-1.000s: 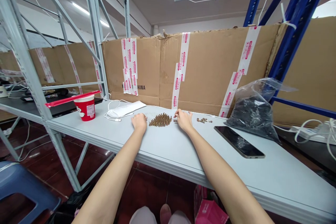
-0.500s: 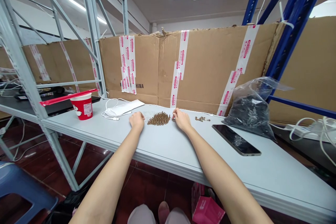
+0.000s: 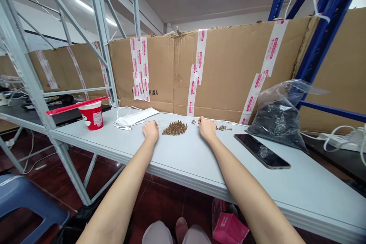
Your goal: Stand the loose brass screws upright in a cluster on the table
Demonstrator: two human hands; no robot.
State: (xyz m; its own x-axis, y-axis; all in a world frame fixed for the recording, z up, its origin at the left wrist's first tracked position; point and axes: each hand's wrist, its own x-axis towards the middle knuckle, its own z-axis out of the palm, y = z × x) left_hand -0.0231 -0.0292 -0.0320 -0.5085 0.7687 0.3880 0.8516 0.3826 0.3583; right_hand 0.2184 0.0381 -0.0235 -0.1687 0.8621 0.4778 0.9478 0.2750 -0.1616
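Note:
Many small brass-coloured pieces [image 3: 175, 127] stand close together on the pale grey table between the two hands. Just left of them, my left hand [image 3: 150, 129] rests on the tabletop with its fingers curled; whatever it may hold is hidden. My right hand [image 3: 207, 127] is to the right of the group, fingers bent down at the table, and its grip is too small to make out. A few loose pieces [image 3: 193, 121] lie by its left side. Several more [image 3: 223, 128] are scattered to its right.
A black phone [image 3: 262, 151] and a clear bag of dark items [image 3: 278, 122] are on the right. A red cup [image 3: 91, 116] stands left, beside a white power strip [image 3: 137, 117] with cables. Cardboard [image 3: 228, 72] walls the back edge.
My right hand has moved right, away from the standing pieces, and a few loose pieces now show at its left. My left hand has hardly moved. The view has shifted slightly.

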